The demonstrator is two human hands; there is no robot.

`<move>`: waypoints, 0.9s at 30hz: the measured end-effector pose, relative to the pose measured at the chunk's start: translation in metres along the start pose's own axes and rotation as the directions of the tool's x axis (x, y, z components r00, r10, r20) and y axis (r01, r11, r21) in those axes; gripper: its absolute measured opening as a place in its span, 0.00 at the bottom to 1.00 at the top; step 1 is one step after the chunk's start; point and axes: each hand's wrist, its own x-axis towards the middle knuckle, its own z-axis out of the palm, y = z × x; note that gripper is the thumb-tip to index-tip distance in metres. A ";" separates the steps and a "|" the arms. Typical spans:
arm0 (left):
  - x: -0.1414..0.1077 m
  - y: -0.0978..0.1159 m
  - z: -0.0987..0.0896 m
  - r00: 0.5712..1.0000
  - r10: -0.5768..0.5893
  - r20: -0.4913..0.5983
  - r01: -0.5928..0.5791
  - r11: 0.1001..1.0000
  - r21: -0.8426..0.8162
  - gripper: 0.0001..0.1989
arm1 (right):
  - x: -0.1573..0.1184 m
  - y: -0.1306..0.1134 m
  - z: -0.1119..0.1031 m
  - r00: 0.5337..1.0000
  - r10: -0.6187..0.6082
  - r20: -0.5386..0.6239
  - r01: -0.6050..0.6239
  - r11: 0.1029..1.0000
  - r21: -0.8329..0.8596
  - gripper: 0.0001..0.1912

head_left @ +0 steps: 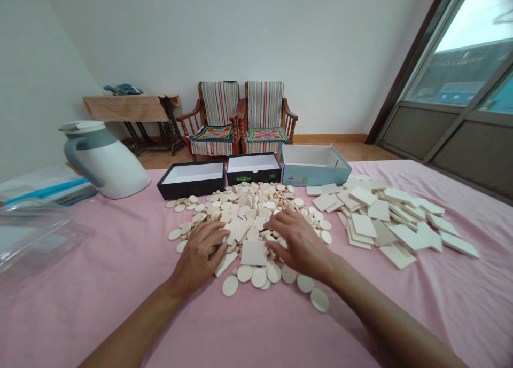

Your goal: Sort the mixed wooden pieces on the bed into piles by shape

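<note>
My left hand (199, 256) lies palm down at the near left of a heap of cream round and oval discs (248, 210), its fingers curled over the pieces; I cannot tell if it grips one. My right hand (298, 241) rests with fingers spread on the heap's right side. Between the hands lie flat square cream tiles (254, 253), with one more (238, 229) partly under pieces. Several loose discs (258, 277) sit near my wrists. Further right spreads a scattered stack of square cream tiles (385, 218).
Everything lies on a pink sheet (120, 261). Behind the heap stand open black boxes (191, 179) (254, 168) and an open pale blue box (315, 165). A white jug (106, 159) lies tilted at left, beside a clear plastic container (32, 234). Striped chairs (240, 117) stand beyond.
</note>
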 end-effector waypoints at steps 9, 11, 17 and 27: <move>0.000 -0.001 0.001 1.000 0.012 -0.012 -0.012 1.000 -0.002 0.10 | -0.005 -0.038 0.023 0.991 0.010 0.132 0.006 0.992 -0.125 0.11; 0.000 -0.002 0.001 1.000 0.015 -0.013 -0.015 1.000 -0.006 0.10 | -0.004 -0.040 0.025 0.993 0.013 0.114 -0.004 0.997 -0.082 0.06; -0.001 -0.003 0.001 1.000 0.008 0.006 -0.008 1.000 -0.001 0.11 | 0.002 -0.013 0.010 0.978 0.201 -0.052 -0.184 0.955 0.231 0.04; -0.002 -0.006 0.002 1.000 0.025 0.004 -0.025 1.000 -0.001 0.11 | -0.037 0.171 -0.043 0.358 0.751 -0.555 -0.822 0.535 0.195 0.20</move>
